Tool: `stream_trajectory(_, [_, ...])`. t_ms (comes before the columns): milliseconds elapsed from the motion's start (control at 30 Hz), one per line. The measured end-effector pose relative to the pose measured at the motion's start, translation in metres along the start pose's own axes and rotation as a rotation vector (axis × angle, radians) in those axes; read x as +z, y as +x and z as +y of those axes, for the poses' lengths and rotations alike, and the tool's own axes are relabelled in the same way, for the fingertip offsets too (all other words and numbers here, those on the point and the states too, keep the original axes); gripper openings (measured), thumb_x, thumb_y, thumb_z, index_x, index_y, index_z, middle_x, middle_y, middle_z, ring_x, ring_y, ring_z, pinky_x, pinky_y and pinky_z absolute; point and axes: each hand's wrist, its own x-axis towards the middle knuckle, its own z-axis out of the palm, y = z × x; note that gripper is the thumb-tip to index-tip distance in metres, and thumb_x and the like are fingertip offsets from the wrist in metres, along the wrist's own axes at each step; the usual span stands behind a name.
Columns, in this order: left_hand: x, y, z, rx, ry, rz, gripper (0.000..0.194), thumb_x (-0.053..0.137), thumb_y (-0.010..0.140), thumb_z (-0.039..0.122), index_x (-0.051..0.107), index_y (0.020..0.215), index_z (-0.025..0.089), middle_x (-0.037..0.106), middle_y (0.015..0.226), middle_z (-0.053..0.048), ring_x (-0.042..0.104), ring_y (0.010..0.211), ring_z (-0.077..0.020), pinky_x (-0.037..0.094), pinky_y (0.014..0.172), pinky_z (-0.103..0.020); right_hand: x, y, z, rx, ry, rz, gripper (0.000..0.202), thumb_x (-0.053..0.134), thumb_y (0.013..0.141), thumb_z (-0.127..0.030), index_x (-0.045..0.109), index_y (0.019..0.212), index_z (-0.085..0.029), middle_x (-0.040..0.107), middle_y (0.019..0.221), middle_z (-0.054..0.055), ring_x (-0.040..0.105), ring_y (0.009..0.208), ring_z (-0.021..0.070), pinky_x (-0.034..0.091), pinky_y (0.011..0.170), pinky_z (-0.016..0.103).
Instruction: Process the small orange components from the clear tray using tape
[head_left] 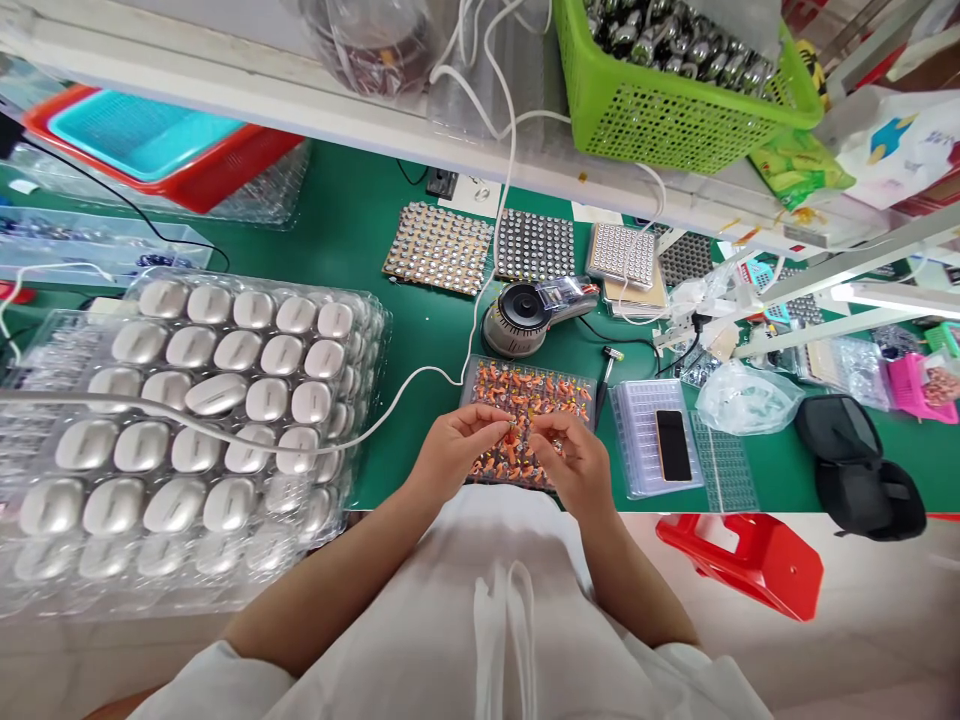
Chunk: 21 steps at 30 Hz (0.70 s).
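Observation:
Both my hands are raised over a tray (587, 392) filled with rows of small orange parts (504, 384) at the bench's front edge. My left hand (459, 447) is closed, thumb and forefinger pinched on something too small to make out. Facing it, my right hand (576, 458) is also pinched, at a tiny piece I cannot name. The fingertips of the two hands are a short way apart. Just behind the tray stands a round grey device with a black top (516, 320). A black pen-like tool (606, 372) lies at the tray's right.
Stacked clear trays of silvery oval cases (196, 340) fill the left. Trays of small round parts (439, 246) lie at the back. A phone (673, 446) rests on white trays (637, 440) at right, near a black pouch (840, 440). A green basket (667, 125) sits on the overhead shelf.

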Motion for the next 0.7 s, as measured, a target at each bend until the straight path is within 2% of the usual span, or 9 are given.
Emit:
stream_trajectory(167, [0.004, -0.002, 0.001, 0.024, 0.028, -0.005, 0.018, 0.076, 0.067, 0.032, 0.071, 0.077, 0.017, 0.072, 0.074, -0.003, 0.063, 0.067, -0.0146, 0.048, 0.064, -0.025, 0.007, 0.006, 0.000, -0.016, -0.026, 0.045, 0.022, 0.059, 0.084, -0.024, 0.059, 0.106, -0.023, 0.064, 0.088, 0.003, 0.061, 0.075, 0.0152, 0.053, 0.066, 0.029])
stream_trajectory(433, [0.012, -0.009, 0.010, 0.074, 0.148, 0.087, 0.015, 0.074, 0.067, 0.029, 0.071, 0.076, 0.017, 0.072, 0.067, -0.002, 0.064, 0.062, -0.0150, 0.048, 0.059, -0.024, 0.017, 0.004, 0.000, -0.045, -0.032, 0.077, 0.023, 0.060, 0.084, -0.020, 0.058, 0.106, -0.024, 0.066, 0.087, 0.002, 0.063, 0.075, 0.0152, 0.055, 0.071, 0.030])
stream_trajectory(700, [0.007, -0.008, 0.000, 0.146, 0.231, 0.079, 0.014, 0.071, 0.071, 0.028, 0.073, 0.079, 0.017, 0.073, 0.072, -0.003, 0.068, 0.067, -0.0163, 0.052, 0.064, -0.024, 0.020, 0.001, 0.000, -0.085, -0.042, 0.113, 0.025, 0.060, 0.083, -0.017, 0.057, 0.106, -0.024, 0.066, 0.087, 0.002, 0.064, 0.077, 0.0159, 0.055, 0.072, 0.031])
